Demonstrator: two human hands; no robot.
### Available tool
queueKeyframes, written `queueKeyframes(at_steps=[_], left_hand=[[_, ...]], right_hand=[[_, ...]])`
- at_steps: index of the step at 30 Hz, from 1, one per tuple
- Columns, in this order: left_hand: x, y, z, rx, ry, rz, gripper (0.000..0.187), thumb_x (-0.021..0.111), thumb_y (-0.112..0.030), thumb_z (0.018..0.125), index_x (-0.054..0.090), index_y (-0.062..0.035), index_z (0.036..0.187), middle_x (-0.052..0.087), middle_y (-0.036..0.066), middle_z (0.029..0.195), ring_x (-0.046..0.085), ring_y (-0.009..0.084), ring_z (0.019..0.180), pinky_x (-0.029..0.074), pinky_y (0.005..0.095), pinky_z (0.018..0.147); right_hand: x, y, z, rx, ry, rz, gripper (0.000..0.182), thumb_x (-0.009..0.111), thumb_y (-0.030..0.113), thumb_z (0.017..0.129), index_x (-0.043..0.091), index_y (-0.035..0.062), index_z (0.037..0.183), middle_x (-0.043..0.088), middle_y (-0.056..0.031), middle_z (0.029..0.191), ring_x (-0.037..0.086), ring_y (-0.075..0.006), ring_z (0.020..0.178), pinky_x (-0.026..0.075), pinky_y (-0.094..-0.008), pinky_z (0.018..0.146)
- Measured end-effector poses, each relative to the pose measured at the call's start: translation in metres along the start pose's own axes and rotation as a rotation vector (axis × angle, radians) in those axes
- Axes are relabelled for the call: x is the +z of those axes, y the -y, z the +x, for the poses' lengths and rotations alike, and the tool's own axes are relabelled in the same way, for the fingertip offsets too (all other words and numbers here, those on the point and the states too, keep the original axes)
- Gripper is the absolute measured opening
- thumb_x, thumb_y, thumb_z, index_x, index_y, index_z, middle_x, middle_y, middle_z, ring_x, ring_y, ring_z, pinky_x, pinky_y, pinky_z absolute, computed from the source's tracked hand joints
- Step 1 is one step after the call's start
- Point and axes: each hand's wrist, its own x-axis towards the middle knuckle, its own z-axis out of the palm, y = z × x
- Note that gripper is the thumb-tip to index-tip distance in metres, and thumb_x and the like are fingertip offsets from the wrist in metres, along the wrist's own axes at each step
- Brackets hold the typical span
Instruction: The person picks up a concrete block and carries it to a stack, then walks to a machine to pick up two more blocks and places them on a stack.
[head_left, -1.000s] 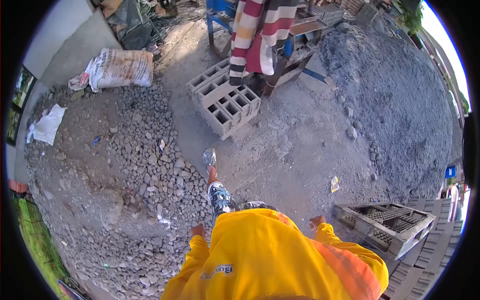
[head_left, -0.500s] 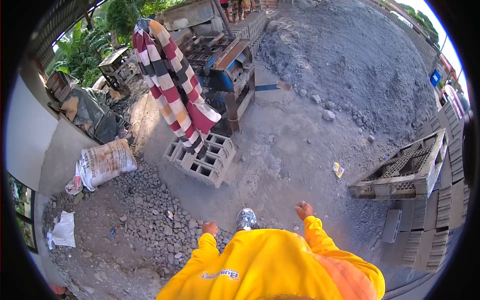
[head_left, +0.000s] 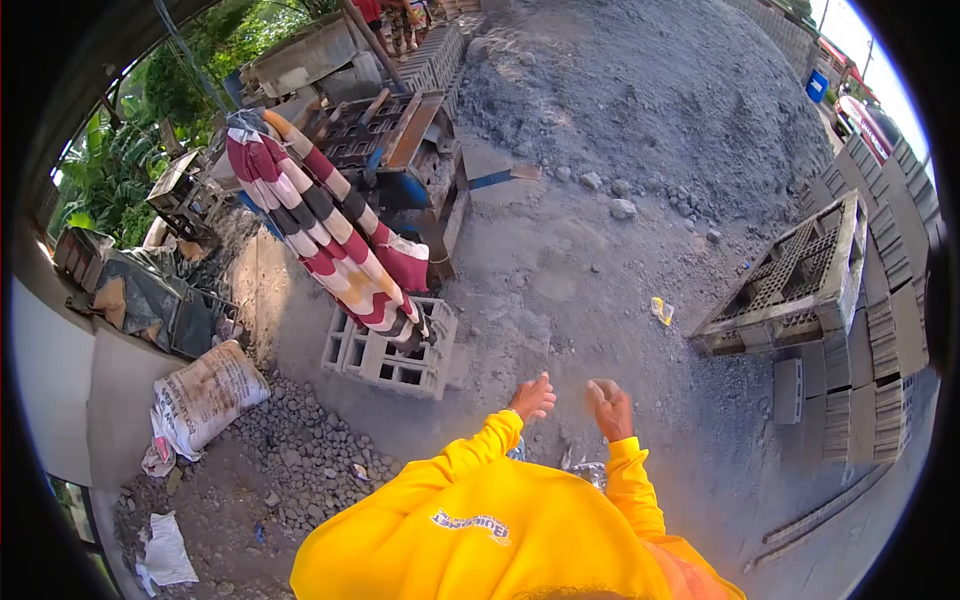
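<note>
Stained sack (head_left: 212, 395) beside stones (head_left: 305, 450), grey mound (head_left: 650, 110)

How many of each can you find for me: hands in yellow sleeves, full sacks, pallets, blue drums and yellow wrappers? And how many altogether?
Hands: 2 (left hand, right hand)
Full sack: 1
Pallet: 1
Blue drum: 1
Yellow wrapper: 1
Total: 6

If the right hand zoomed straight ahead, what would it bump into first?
Nothing close by, it seems: the right hand points out over bare grey ground. Farther off, the blue-and-brown bar might come first, but depth is hard to judge.
</note>
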Motion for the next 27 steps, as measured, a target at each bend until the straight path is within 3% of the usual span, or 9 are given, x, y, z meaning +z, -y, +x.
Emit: queueKeyframes(at_steps=[4,7,11,15,18,20,23,25,27], left_hand=[[0.083,-0.016,0.01,-0.036,0.281,-0.059,0.08,0.022,-0.064,0.091,0.044,0.0032,0.129,0.052,0.021,0.128,0.051,0.0336,0.117,0.044,0.0437,0.094],[0.152,0.011,0.035,0.26,0.586,-0.048,0.078,0.024,-0.065,0.091,0.039,-0.0032,0.135,0.044,0.017,0.136,0.047,0.0319,0.121,0.041,0.0441,0.097],[0.243,0.007,-0.01,0.179,0.893,-0.224,0.077,0.023,-0.066,0.09,0.036,-0.0093,0.14,0.047,0.016,0.133,0.053,0.0314,0.112,0.043,0.0445,0.094],[0.327,-0.029,-0.056,-0.387,0.896,-0.512,0.078,0.023,-0.068,0.089,0.034,-0.01,0.141,0.047,0.015,0.135,0.054,0.0304,0.112,0.041,0.045,0.095],[0.351,-0.04,-0.059,-0.175,0.983,-0.153,0.081,0.025,-0.068,0.088,0.039,-0.0045,0.137,0.052,0.018,0.128,0.056,0.0291,0.11,0.041,0.044,0.095],[0.363,-0.041,-0.048,-0.064,0.88,0.042,0.075,0.029,-0.064,0.09,0.049,-0.0027,0.129,0.058,0.018,0.119,0.059,0.0265,0.102,0.044,0.039,0.087],[0.361,-0.016,0.013,0.121,0.435,0.512,0.058,0.039,-0.049,0.093,0.053,-0.0013,0.121,0.063,0.014,0.109,0.062,0.0229,0.09,0.048,0.033,0.073],[0.339,0.003,0.064,0.116,0.271,0.594,0.05,0.044,-0.043,0.093,0.054,-0.0009,0.119,0.065,0.013,0.104,0.063,0.0216,0.085,0.048,0.0317,0.067],[0.312,0.026,0.103,0.05,0.16,0.604,0.046,0.045,-0.04,0.093,0.055,-0.0012,0.116,0.066,0.013,0.1,0.063,0.0209,0.079,0.048,0.0315,0.062]], right_hand=[[-0.041,0.086,-0.029,-0.224,-0.225,0.026,0.031,0.054,0.03,0.092,0.064,0.0026,0.104,0.066,-0.0144,0.1,0.064,-0.0272,0.086,0.05,-0.0326,0.072],[-0.084,0.108,-0.055,-0.404,-0.348,-0.004,0.041,0.044,0.036,0.096,0.06,0.0052,0.117,0.062,-0.0134,0.111,0.057,-0.0256,0.104,0.043,-0.0352,0.09],[-0.124,0.02,-0.065,-0.513,-0.52,-0.285,0.048,0.035,0.043,0.097,0.057,0.0107,0.124,0.059,-0.0124,0.118,0.049,-0.0286,0.116,0.031,-0.0421,0.1],[-0.196,-0.115,-0.089,-0.048,-0.722,-0.591,0.048,0.031,0.043,0.096,0.055,0.0142,0.126,0.061,-0.0123,0.117,0.051,-0.0303,0.116,0.031,-0.0452,0.098],[-0.267,-0.211,-0.153,0.855,-0.411,-0.477,0.053,0.03,0.047,0.095,0.057,0.0114,0.124,0.058,-0.014,0.124,0.053,-0.0337,0.115,0.03,-0.052,0.102],[-0.274,-0.375,-0.227,1.158,-0.416,-0.188,0.055,0.05,0.045,0.088,0.056,0.0013,0.121,0.053,-0.0211,0.127,0.05,-0.036,0.119,0.037,-0.0456,0.101],[-0.254,-0.48,-0.345,1.405,-0.797,-0.021,0.042,0.06,0.04,0.083,0.064,0.0001,0.096,0.068,-0.0184,0.097,0.066,-0.03,0.086,0.052,-0.0376,0.07],[-0.257,-0.449,-0.405,1.082,-0.243,-0.45,0.051,0.063,0.041,0.08,0.059,-0.0014,0.108,0.065,-0.0198,0.104,0.063,-0.0346,0.098,0.05,-0.0433,0.083],[-0.23,-0.425,-0.435,1.25,-0.975,0.501,0.031,0.053,0.034,0.088,0.061,0.0052,0.095,0.069,-0.0101,0.077,0.065,-0.0199,0.057,0.05,-0.0352,0.051]])
